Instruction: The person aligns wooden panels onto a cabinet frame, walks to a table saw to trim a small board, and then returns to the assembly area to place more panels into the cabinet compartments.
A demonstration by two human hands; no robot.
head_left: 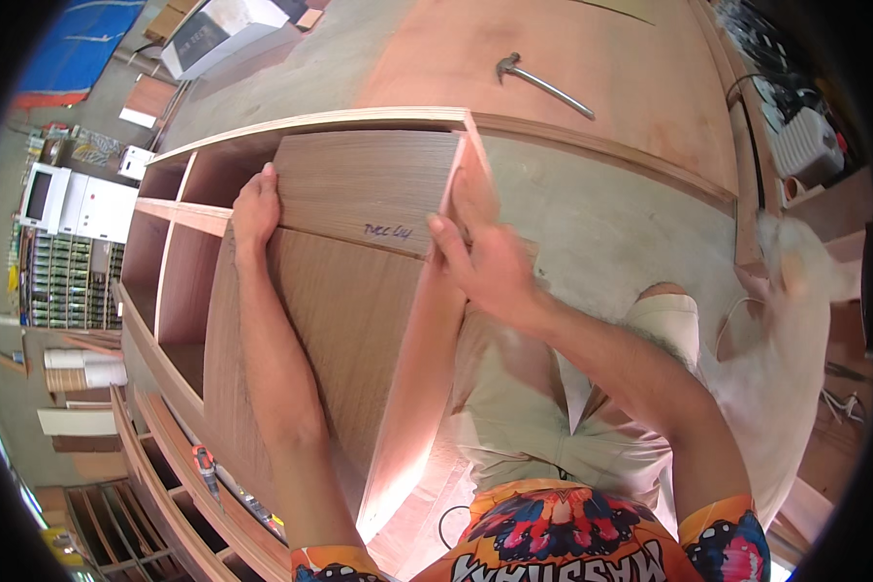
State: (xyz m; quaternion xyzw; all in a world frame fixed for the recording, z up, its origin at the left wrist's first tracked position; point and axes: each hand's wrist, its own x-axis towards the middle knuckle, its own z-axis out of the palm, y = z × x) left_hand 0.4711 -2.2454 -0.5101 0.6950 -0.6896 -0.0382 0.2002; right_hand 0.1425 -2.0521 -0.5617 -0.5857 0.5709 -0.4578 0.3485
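A plywood cabinet (306, 118) lies in front of me, with open compartments on its left. Two wood-grain panels cover its right part: a grey-brown upper panel (369, 175) with handwriting, and a browner lower panel (344, 301). A narrow dark seam runs between them. My left hand (256, 211) is closed round the upper panel's left edge, near the seam. On the right, my right hand (490, 267) straddles the cabinet's side edge. Its thumb rests by the panel's corner, while its fingers, partly blurred, stretch along the outer side.
A claw hammer (543, 85) lies on a plywood sheet (640, 107) beyond the cabinet. At the lower left, an orange-and-grey tool (205, 466) sits on another wooden frame (165, 456). A white box (223, 39) stands at the far left. A grey machine (807, 145) is at right.
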